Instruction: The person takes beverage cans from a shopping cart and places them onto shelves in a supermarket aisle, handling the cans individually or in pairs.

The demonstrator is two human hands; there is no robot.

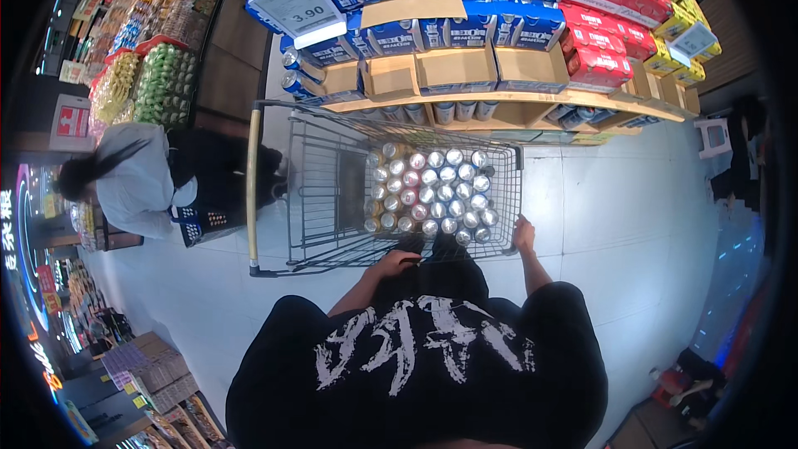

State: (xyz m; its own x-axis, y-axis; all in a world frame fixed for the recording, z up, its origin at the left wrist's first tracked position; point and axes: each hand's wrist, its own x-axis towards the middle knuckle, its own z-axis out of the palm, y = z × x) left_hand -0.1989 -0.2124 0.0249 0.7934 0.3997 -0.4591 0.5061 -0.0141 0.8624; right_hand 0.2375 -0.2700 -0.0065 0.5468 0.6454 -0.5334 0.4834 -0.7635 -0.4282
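A metal wire shopping cart (318, 255) stands crosswise before me, its pale handle bar at the left. Many upright drink cans (446, 192) with silver, gold and a few red tops fill the front part of its basket. My left hand (400, 262) rests at the near side rim of the cart, its fingers bent; whether they close on the wire cannot be told. At the cart's right end, my right hand (523, 234) has its fingers on the corner of the rim and looks closed around it.
Beyond the cart is a wooden shelf (511, 97) with blue can cartons (458, 31), red cartons (598, 62), open cardboard trays and loose cans. At the left a person in a white top (134, 178) bends near a dark basket (209, 224). A white stool (712, 137) stands far right.
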